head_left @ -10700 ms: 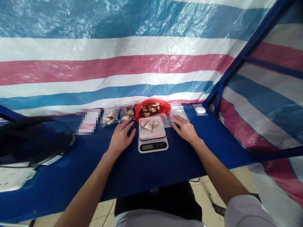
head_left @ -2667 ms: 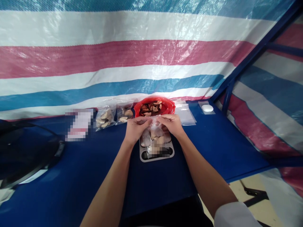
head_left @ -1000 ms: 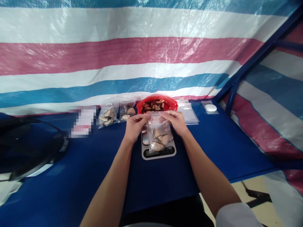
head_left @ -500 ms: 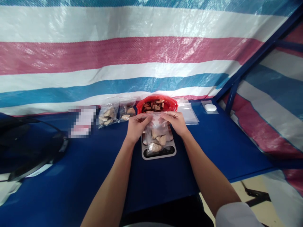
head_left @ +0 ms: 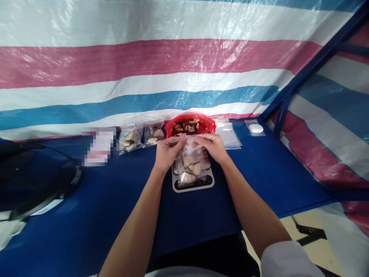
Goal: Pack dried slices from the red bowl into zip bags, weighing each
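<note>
Between my two hands hangs a clear plastic bag [head_left: 192, 163] with several pale dried slices inside. My left hand [head_left: 169, 153] pinches the bag's top edge on the left. On the right, my right hand [head_left: 213, 147] pinches the same edge, thumb and fingers pressed together. Beneath the bag stands a white kitchen scale [head_left: 193, 189] with a dark display strip, partly covered by the bag. Just behind my hands is a red basket or bag-lined bowl [head_left: 208, 125] holding more slices, brown and pale.
Two filled clear bags [head_left: 130, 139] lie left of the red container. Flat empty-looking plastic bags [head_left: 231, 135] lie to its right, then a white rounded object [head_left: 255, 129] on clear plastic. A black round object [head_left: 37, 177] stands at left on the blue table [head_left: 121, 200]. Striped sheeting [head_left: 144, 57] rises behind.
Both hands keep their pinch on the bag's top edge, and the fingers of my right hand have shifted slightly left. The whole view has moved a little.
</note>
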The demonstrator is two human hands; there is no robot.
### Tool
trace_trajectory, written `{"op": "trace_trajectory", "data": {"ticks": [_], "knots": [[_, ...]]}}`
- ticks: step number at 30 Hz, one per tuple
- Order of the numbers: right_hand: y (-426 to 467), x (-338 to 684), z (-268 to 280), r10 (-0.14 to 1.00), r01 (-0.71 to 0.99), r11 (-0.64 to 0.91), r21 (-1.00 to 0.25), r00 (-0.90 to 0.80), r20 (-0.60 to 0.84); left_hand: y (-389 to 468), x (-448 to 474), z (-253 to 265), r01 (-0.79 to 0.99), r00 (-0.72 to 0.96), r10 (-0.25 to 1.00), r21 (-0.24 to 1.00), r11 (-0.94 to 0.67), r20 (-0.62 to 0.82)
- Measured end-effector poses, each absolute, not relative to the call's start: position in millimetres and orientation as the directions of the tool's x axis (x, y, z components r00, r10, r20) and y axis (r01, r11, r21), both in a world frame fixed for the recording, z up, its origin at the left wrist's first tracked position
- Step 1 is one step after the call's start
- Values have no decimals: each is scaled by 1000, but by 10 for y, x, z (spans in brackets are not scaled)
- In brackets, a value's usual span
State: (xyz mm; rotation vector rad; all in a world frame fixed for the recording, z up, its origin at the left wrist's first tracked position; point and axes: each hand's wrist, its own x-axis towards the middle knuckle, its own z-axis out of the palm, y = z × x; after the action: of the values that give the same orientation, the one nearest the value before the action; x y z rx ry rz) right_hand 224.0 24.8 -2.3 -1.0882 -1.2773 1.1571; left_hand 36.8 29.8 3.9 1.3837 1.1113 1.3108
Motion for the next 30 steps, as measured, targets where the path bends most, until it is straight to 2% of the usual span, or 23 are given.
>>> {"op": "trace_trajectory", "data": {"ticks": [5,17,23,27,30], "knots": [[277,2253,-29,993,-56,113,-992,22,112,317,349,9,-36,-10,990,989,-141,140],[316,2256,-86,998,-149,57,-987,-7,59,327,321,-19,-94,-4,996,991,-93,93],[223,2324,-9,992,-143,-13,-990,-128,5,355,310,11,-184,-109,992,979,-87,68],[228,2292,30,975,-87,-9,-996,-222,10,367,307,194,-280,-123,992,957,-74,40],[298,2197,47,974,-47,11,-999,-226,21,398,259,290,-274,-147,989,960,-67,27]]}}
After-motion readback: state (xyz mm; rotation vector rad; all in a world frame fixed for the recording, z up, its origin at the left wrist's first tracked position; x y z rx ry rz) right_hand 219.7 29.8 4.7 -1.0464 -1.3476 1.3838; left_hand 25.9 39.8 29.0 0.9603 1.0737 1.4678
